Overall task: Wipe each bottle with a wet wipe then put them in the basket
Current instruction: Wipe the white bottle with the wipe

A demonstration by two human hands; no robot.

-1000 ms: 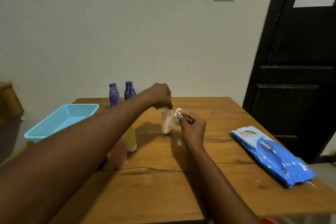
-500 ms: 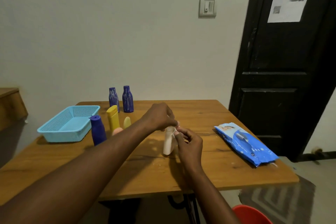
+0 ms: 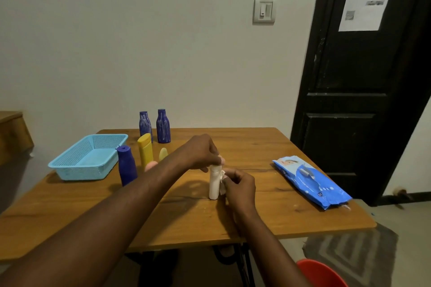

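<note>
Right, white bottle (image 3: pixel 214 183) upright mid-table (image 3: pixel 268 147); L hand (image 3: pixel 201 152) grips its cap, R hand (image 3: pixel 240 187) pinches wet wipe (image 3: pixel 222 182) vs bottle's side. Basket (image 3: pixel 91 158) far left.

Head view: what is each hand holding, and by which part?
Left hand grips the upright white bottle by its top; right hand pinches the wet wipe against the bottle's side.
</note>
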